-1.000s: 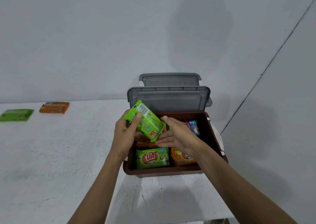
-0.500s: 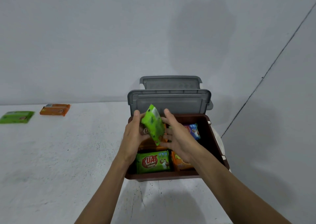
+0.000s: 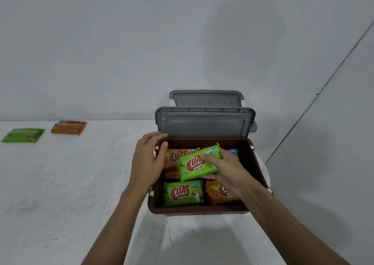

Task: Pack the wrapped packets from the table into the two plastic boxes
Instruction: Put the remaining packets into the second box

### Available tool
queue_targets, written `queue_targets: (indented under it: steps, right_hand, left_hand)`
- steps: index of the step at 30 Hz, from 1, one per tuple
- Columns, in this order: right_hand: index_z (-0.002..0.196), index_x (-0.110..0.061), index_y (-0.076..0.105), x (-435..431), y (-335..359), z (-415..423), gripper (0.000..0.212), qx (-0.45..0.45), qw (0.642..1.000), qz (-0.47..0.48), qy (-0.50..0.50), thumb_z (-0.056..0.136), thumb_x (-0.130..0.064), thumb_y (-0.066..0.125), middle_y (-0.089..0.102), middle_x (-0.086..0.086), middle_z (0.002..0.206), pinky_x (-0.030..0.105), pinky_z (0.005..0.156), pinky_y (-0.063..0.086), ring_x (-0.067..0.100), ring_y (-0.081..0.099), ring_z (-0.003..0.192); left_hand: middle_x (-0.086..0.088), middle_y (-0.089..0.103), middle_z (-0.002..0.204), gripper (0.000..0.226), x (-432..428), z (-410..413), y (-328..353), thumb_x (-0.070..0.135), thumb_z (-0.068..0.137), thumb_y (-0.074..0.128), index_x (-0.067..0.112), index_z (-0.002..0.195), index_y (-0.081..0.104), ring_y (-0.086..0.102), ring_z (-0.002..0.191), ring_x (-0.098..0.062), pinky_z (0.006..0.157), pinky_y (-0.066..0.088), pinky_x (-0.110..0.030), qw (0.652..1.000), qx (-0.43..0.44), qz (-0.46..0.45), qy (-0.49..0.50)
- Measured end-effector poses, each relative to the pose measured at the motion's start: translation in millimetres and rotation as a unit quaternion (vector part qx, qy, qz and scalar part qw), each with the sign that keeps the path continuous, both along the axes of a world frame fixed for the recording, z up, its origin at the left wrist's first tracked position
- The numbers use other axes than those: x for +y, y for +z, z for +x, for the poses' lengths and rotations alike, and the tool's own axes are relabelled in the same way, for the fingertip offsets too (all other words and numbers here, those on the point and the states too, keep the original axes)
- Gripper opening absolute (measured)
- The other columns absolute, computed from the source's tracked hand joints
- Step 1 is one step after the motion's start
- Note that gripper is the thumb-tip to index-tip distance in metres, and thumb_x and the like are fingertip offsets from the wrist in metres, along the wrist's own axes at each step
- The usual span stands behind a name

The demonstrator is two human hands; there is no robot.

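Over the brown box (image 3: 258, 163), right hand (image 3: 228, 173) pinches a green packet (image 3: 194, 164); left hand (image 3: 148, 159) grip spread.

One view only, from a camera worn on the person's head, looking forward and steeply down over both forearms, which enter from the bottom edge. It faces a grey wall, whose foot meets the white bench (image 3: 60, 183) about halfway up the picture. The brown box (image 3: 258, 163) sits close below the lens, right of centre, seen from above so its inside shows, with the left hand (image 3: 147, 161) and right hand (image 3: 230, 173) over it. The wide angle takes in the bench's far left, where a green packet (image 3: 23, 135) and an orange packet (image 3: 68, 127) lie well apart from the box. A second wall closes the right side
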State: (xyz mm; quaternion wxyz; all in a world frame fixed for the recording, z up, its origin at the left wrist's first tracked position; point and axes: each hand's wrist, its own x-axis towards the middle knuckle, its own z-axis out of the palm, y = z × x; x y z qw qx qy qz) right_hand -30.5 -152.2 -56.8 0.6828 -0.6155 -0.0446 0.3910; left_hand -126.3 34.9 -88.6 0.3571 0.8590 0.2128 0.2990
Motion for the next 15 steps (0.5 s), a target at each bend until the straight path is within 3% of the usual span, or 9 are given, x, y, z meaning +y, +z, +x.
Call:
queue_targets:
  steps: [3,9,12,15]
  right_hand:
    - [0.112,-0.007,0.063,-0.4,-1.3,-0.6,0.024,-0.028,0.999,-0.024,0.024,0.089,-0.008,0.069,0.075,0.011,0.103,0.044,0.082,0.06,0.024,0.073,0.094]
    - [0.1,-0.015,0.066,7.1,-4.9,-8.0,0.02,-0.098,0.984,-0.114,0.096,0.084,-0.011,0.075,0.076,0.002,0.093,0.036,0.066,0.061,0.017,0.075,0.085]
    - [0.105,-0.013,0.065,13.9,-11.2,-13.1,0.025,-0.117,0.972,-0.147,0.142,0.083,-0.012,0.077,0.073,0.008,0.104,0.038,0.074,0.062,0.019,0.073,0.091]
    - [0.105,-0.018,0.063,16.9,-19.0,-20.2,0.025,-0.187,0.936,-0.218,0.201,0.084,-0.02,0.077,0.064,0.003,0.117,0.031,0.082,0.059,0.014,0.067,0.099]
  left_hand:
    - [-0.002,0.042,0.145,0.037,7.1,2.5,-14.3,0.029,0.097,0.051,0.025,0.134,0.055,0.037,0.133,-0.019,0.099,0.048,-0.047,0.996,0.082,0.002,0.02]
    - [-0.005,0.05,0.136,0.036,6.2,4.4,-17.6,0.021,0.1,0.044,0.022,0.136,0.051,0.053,0.118,-0.022,0.096,0.051,-0.045,0.994,0.089,-0.068,0.019]
    - [-0.005,0.052,0.136,0.036,3.8,3.6,-15.6,0.022,0.101,0.043,0.023,0.137,0.049,0.053,0.119,-0.021,0.099,0.049,-0.042,0.991,0.093,-0.092,0.018]
    - [-0.004,0.053,0.136,0.036,3.1,2.1,-13.4,0.023,0.101,0.042,0.024,0.137,0.049,0.053,0.115,-0.014,0.095,0.046,-0.032,0.989,0.086,-0.121,0.011]
